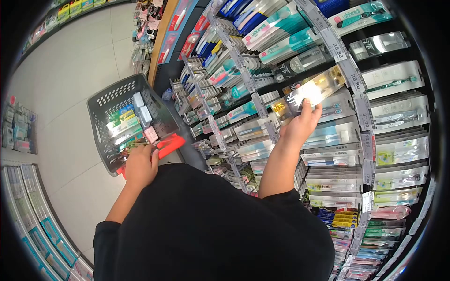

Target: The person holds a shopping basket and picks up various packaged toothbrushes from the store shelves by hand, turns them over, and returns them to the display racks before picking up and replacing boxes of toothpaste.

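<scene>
My left hand (140,165) is closed around the red handle (171,145) of a dark grey shopping basket (101,145). Inside the basket lie several packaged goods, among them pale blue boxes (142,111), a pink-ended pack (150,134) and green and yellow packs (123,122). Some of what lies under my left fingers is hidden. At the shelf, my right hand (302,122) grips a clear, black and gold toothbrush pack (288,104) by its lower edge, thumb on its front. Strong glare whitens the pack's middle. Other toothbrush packs sit close around it.
Shelves of hanging toothbrush packs (396,117) fill the right, with price-tag strips (361,105) along their edges. Pale floor tiles (70,70) stretch left of the basket. A low shelf (42,225) stands at lower left, and small goods hang on a rack (144,33) at the top.
</scene>
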Tool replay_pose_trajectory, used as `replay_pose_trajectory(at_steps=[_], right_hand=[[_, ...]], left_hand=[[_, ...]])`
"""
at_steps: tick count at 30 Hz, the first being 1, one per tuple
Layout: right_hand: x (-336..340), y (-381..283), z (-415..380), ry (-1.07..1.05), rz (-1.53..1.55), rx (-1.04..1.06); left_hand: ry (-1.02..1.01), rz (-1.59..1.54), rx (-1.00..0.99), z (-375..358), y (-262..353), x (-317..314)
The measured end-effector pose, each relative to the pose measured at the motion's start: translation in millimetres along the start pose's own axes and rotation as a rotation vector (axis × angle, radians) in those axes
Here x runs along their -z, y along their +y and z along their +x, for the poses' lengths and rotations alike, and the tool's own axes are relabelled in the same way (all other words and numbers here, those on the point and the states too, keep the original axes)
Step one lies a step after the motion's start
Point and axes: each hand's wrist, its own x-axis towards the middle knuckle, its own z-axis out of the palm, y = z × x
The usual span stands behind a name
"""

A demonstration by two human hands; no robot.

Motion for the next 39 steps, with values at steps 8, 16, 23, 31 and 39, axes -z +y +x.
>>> replay_pose_trajectory(at_steps=[8,16,23,31,39], right_hand=[[27,47,48,0.148,-0.36,0.017],[-1,67,23,-0.086,-0.819,0.363],[2,110,84,0.021,-0.883,-0.067],[-3,143,106,0.164,-0.734,-0.018],[-15,118,88,0.038,-0.345,-0.168]], left_hand=[[-0.084,-0.195,-0.044,-2,-12,11],[-0.111,-0.174,-0.172,4,-24,4],[-0.159,-0.229,-0.174,2,-28,11],[-0.198,-0.292,-0.093,7,-27,11],[-0.236,-0.317,-0.028,10,-24,14]])
